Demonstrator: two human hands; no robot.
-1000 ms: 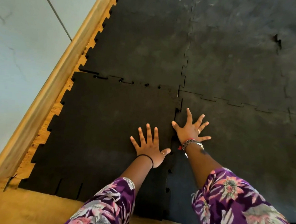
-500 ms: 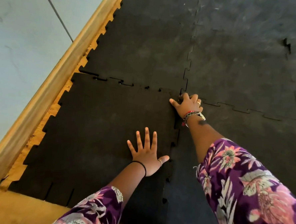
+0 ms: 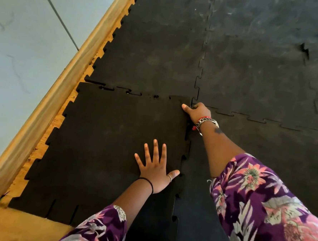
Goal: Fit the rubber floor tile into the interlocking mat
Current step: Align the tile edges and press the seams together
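- Head view: the rubber floor tile (image 3: 104, 145) lies at the mat's (image 3: 250, 73) near-left corner, beside the wooden skirting (image 3: 50, 87), far and right edges against laid tiles.
- Left hand (image 3: 156, 169) spread flat, released, palm on the tile near its right edge.
- Right hand (image 3: 198, 112) curled at the tile's far-right corner, thumb on the tile; whether it grips an edge cannot be told.
- Far seam (image 3: 130, 92) shows gaps; tabs look partly unseated.
- Risk: pressing the corner first may lock misaligned tabs, buckling the tile or leaving a raised edge.
- Risk: fingers pinched in the joint.
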